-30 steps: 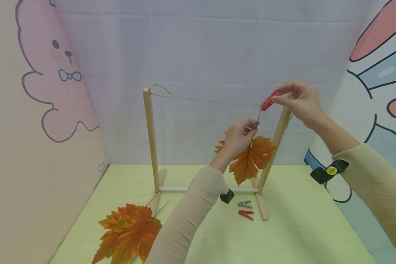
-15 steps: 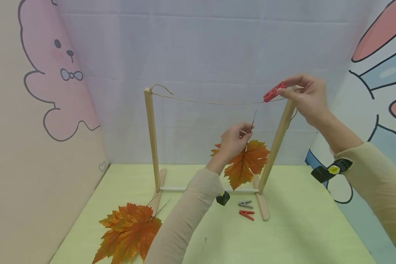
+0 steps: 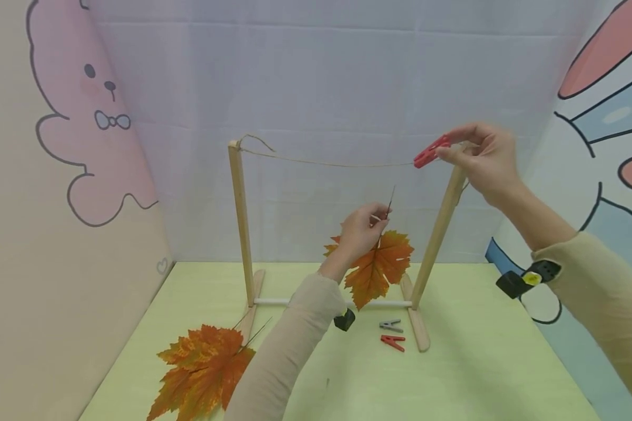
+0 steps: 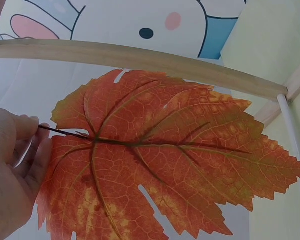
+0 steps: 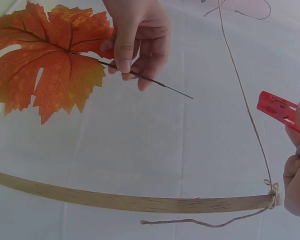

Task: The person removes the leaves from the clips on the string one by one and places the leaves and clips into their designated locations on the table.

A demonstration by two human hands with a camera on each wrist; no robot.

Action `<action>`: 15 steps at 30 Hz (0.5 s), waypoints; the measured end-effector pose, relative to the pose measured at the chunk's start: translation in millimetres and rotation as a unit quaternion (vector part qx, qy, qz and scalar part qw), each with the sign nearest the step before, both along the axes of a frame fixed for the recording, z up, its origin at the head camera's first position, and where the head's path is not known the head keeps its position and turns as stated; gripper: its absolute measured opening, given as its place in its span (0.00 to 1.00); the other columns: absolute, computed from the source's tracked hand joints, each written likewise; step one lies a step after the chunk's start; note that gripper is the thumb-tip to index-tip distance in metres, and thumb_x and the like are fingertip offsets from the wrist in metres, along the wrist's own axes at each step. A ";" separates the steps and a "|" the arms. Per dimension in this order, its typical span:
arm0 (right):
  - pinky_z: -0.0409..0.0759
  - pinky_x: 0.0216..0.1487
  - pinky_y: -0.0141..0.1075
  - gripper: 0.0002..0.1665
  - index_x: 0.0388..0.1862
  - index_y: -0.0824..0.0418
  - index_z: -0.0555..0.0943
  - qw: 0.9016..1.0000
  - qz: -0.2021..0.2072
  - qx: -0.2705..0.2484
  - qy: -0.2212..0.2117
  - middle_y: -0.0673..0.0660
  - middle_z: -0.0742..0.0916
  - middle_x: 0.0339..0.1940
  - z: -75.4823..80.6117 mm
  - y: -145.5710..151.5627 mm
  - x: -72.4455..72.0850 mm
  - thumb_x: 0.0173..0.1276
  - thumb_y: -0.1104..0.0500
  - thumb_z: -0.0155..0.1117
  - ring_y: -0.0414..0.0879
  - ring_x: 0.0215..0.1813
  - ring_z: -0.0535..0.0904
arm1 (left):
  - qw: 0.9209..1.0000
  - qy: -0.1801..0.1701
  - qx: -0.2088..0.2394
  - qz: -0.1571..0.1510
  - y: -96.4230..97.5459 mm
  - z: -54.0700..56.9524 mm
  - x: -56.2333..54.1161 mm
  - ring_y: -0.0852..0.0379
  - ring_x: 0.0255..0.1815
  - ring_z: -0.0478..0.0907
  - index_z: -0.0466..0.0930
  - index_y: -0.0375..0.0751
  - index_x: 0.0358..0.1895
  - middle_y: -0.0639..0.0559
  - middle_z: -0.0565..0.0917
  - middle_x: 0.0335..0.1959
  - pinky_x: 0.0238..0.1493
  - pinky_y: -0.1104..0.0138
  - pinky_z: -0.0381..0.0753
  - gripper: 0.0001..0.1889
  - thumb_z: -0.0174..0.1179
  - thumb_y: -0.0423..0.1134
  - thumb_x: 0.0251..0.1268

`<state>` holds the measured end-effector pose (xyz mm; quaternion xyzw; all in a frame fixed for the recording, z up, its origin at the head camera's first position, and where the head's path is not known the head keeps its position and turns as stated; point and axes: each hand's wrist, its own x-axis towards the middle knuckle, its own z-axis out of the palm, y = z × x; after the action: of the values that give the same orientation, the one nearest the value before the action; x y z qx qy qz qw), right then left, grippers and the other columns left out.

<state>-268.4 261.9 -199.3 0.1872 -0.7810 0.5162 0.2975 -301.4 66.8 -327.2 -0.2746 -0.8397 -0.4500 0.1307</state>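
Observation:
My left hand (image 3: 363,231) pinches the dark stem of an orange maple-like leaf (image 3: 379,266), which hangs below the string (image 3: 337,165). The stem's thin tip points up, apart from the string. In the left wrist view the leaf (image 4: 155,145) spreads out from the fingertips with its veins showing. Up by the right post, my right hand (image 3: 487,161) holds a red clothespin (image 3: 430,152) between thumb and fingers. In the head view the clothespin's front end overlaps the string; in the right wrist view the clothespin (image 5: 280,109) appears beside the string (image 5: 240,90), apart from it.
The string spans two wooden posts (image 3: 242,228) joined low down by a white bar (image 3: 274,302). A grey clothespin (image 3: 391,325) and another red clothespin (image 3: 392,342) lie near the right foot. More orange leaves (image 3: 205,374) lie at the table's left.
My left hand has moved down and left with the leaf, so its stem has come away from the string and clothespin. The right hand rose a little, then dipped slightly, still holding the clothespin.

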 end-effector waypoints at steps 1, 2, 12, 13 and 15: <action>0.55 0.16 0.31 0.10 0.37 0.59 0.82 1.000 0.000 0.005 0.001 0.43 0.83 0.30 -0.9 -1.1 0.5 0.55 0.67 0.66 0.40 0.14 0.59 | 1.000 -0.001 -0.002 0.004 -1.6 -1.0 -0.3 0.61 0.37 0.79 0.79 0.44 0.46 0.54 0.80 0.36 0.35 0.75 0.75 0.10 0.55 0.35 0.63; 0.55 0.16 0.31 0.10 0.38 0.60 0.82 1.000 0.002 0.010 0.003 0.43 0.83 0.30 -2.0 -2.1 0.8 0.55 0.67 0.66 0.40 0.14 0.58 | 1.000 -0.002 -0.004 0.008 -3.1 -2.1 -0.8 0.61 0.38 0.79 0.79 0.44 0.46 0.54 0.80 0.37 0.35 0.75 0.75 0.10 0.55 0.35 0.63; 0.58 0.14 0.30 0.14 0.43 0.62 0.80 0.998 0.044 0.050 -0.004 0.41 0.83 0.33 -19.5 -3.7 2.3 0.56 0.69 0.65 0.39 0.12 0.59 | 1.000 -0.001 -0.020 0.013 -21.1 -14.7 -6.0 0.60 0.38 0.79 0.79 0.44 0.45 0.53 0.80 0.37 0.36 0.74 0.76 0.09 0.56 0.34 0.62; 0.58 0.15 0.30 0.15 0.43 0.62 0.79 0.997 0.047 0.054 -0.010 0.41 0.83 0.33 -22.0 -3.7 2.8 0.56 0.68 0.65 0.39 0.12 0.60 | 1.000 -0.001 -0.022 0.013 -23.2 -16.3 -6.1 0.60 0.38 0.79 0.79 0.44 0.45 0.53 0.80 0.37 0.36 0.74 0.76 0.09 0.56 0.33 0.62; 0.58 0.15 0.30 0.15 0.44 0.63 0.79 0.997 0.052 0.058 -0.016 0.40 0.83 0.33 -26.9 -3.7 3.5 0.56 0.68 0.65 0.39 0.12 0.60 | 1.000 -0.006 -0.027 0.013 -27.1 -19.7 -6.7 0.59 0.37 0.79 0.79 0.44 0.45 0.53 0.80 0.37 0.35 0.74 0.76 0.09 0.56 0.33 0.62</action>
<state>-264.9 258.2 -226.2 0.2359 -0.8038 0.4875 0.2462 -308.1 39.7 -347.0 -0.2643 -0.8556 -0.4274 0.1243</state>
